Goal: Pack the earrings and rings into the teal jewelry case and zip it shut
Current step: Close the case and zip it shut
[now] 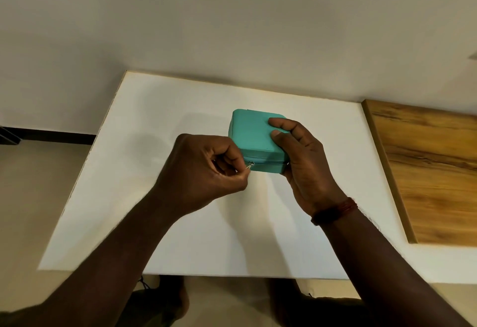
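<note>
Worktop (154,223): white, carrying the case near its middle.
Left hand (204,171): fingers curled, thumb and forefinger pinching the small metal zipper pull (249,165) at the case's near left corner.
Teal jewelry case (251,135): lid down, lying flat between the two hands; the zipper seam runs along the near side (no earrings or rings in view, so they are judged to be inside).
Handling: probably light, with a firm shell and a smooth skin that could slide on the worktop; best braced by its side walls while the pull is drawn by its tab.
Right hand (302,161): curled round the case's right side, fingertips on the lid, steadying it.
Wooden board (426,171): beside the worktop at far right, untouched.
</note>
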